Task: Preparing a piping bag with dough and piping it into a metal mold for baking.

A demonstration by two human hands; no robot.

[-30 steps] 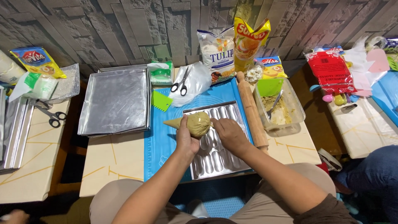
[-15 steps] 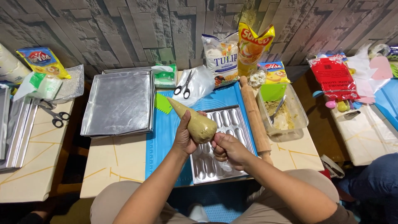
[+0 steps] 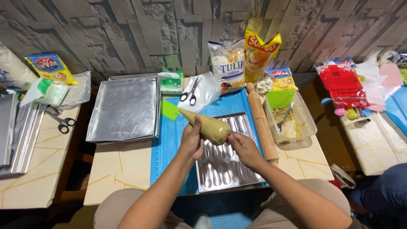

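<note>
My left hand (image 3: 193,142) and right hand (image 3: 242,147) both grip the filled piping bag (image 3: 207,124), held tilted above the moulded metal tray (image 3: 224,169) on the blue mat (image 3: 169,144); beyond it, a rolling pin (image 3: 259,121) and scissors (image 3: 190,92).

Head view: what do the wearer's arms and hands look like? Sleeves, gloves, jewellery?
Both forearms are bare up to the bottom edge of the frame, with no sleeves in view. The left hand and right hand are gloveless. No watch, bracelet or ring is visible, though finer details on the fingers are too small to tell. No cables or markings show. Below the arms, the lap is clothed in khaki-tan fabric.
</note>
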